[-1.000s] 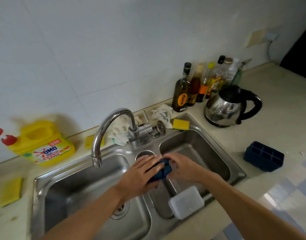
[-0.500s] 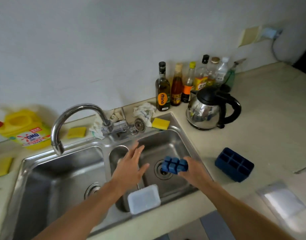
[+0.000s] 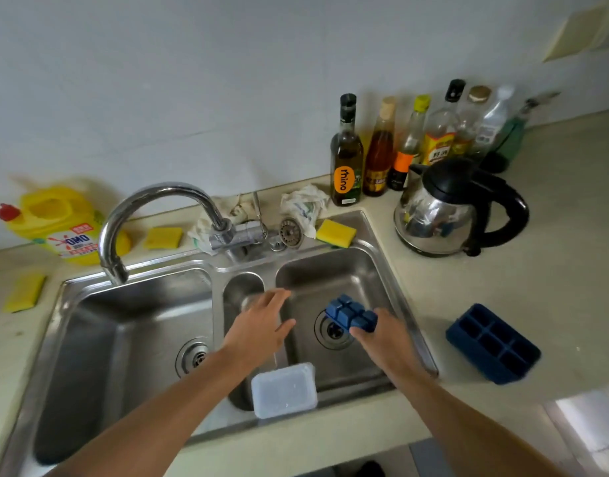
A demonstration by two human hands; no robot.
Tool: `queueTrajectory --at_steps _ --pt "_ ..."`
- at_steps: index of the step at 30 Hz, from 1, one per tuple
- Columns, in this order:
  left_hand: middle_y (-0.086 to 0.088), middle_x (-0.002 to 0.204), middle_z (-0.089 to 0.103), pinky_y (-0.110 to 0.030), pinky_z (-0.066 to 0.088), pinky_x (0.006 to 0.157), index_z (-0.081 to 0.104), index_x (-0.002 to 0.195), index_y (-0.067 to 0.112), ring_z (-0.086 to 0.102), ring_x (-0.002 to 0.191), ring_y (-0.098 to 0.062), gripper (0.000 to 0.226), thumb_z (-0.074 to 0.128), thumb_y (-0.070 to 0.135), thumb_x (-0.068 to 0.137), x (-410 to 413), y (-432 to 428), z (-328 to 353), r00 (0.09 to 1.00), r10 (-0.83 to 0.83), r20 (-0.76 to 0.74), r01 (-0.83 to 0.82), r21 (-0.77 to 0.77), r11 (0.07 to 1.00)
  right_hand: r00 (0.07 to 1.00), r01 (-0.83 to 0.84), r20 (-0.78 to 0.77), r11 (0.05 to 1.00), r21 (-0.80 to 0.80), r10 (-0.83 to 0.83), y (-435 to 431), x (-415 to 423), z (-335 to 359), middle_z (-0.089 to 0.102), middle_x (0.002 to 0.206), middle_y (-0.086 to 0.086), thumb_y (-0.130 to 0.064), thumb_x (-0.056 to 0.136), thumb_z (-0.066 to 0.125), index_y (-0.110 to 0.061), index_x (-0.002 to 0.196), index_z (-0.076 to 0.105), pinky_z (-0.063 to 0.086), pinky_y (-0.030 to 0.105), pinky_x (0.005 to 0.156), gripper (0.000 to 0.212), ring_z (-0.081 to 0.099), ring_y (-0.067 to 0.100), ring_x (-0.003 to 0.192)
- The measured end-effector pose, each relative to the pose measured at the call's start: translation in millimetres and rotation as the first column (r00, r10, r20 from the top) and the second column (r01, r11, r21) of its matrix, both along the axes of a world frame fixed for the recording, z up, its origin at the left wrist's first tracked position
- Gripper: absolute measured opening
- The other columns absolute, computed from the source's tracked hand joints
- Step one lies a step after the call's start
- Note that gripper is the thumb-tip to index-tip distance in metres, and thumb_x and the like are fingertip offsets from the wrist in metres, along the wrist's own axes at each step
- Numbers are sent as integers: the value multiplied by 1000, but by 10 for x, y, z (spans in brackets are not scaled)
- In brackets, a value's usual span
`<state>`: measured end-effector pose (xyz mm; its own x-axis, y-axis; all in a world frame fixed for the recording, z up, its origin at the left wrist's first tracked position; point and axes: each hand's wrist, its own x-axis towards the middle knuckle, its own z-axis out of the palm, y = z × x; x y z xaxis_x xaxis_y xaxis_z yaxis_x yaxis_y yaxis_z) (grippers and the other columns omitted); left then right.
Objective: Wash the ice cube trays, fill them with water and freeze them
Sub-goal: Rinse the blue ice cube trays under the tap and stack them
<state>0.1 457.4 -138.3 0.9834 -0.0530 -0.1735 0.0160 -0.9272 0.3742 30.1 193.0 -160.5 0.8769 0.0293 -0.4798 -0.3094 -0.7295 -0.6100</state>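
Right hand grips blue tray over sink; left hand spread, empty; second tray, kettle nearby.

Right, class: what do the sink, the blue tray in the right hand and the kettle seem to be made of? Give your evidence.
Sink: stainless steel, brushed; grey metallic sheen with soft reflections.
Blue tray, held in the right hand: probably silicone or soft plastic, matte; dull, moulded cubes.
Kettle: polished steel body, mirror reflections; black parts look like glossy plastic.
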Motion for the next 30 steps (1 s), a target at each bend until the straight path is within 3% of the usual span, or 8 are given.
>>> queueTrajectory --at_steps 2,5,11,14,17,21,24,30 --pt "3 160 29 -46 37 114 24 153 32 39 143 -21 68 58 47 96 104 -67 -66 995 -103 -5 103 23 994 1000 8 -16 999 43 -7 31 156 11 67 94 0 -41 83 74 -15 106 59 47 25 59 38 66 15 84" --pt "2 165 19 -42 24 118 17 158 29 26 150 -20 82 66 41 93 301 -220 -178 953 -298 55 290 114 950 966 114 -251 968 222 -56 40 380 28 70 95 10 -36 86 78 -9 101 67 60 37 77 33 68 25 92" --pt "-7 140 56 -44 46 109 51 142 16 53 130 -25 56 71 24 91 597 -441 -454 859 -500 112 493 90 865 808 386 -588 794 469 -45 -90 428 -74 70 114 22 -28 72 84 -2 122 64 61 48 88 60 71 35 105" --pt "1 122 68 -33 52 86 60 131 23 65 107 -19 34 62 29 97 732 -464 -631 903 -430 23 428 53 902 799 438 -593 771 461 -99 -106 401 -260 69 116 17 -52 84 74 -8 120 61 63 43 83 57 70 31 105" --pt "2 102 73 -27 46 73 68 116 26 68 92 -15 20 58 33 99 873 -461 -882 945 -255 -206 245 -73 967 870 353 -464 866 353 -166 -92 393 -413 64 121 5 -61 91 63 -14 140 50 58 34 81 69 66 19 105" --pt "-11 100 73 -42 58 87 71 105 14 70 96 -27 20 57 26 101 1093 -540 -1297 892 -49 -448 -10 -130 992 928 259 -331 933 249 -169 -175 264 -536 62 125 -1 -57 95 57 -20 144 47 52 47 103 62 62 17 114" --pt "-15 119 70 -41 53 98 68 123 9 65 113 -30 30 56 26 102 1222 -625 -1559 846 27 -532 -108 -122 987 917 299 -343 920 254 -203 -233 165 -520 64 112 -8 -51 98 58 -21 138 53 53 46 102 50 67 12 104" --pt "-15 123 69 -30 47 86 70 122 8 64 114 -30 28 57 22 101 1247 -674 -1844 865 27 -502 -106 -130 986 914 351 -301 902 252 -272 -254 -4 -468 63 113 -9 -46 100 57 -21 139 51 54 43 99 46 68 9 98"
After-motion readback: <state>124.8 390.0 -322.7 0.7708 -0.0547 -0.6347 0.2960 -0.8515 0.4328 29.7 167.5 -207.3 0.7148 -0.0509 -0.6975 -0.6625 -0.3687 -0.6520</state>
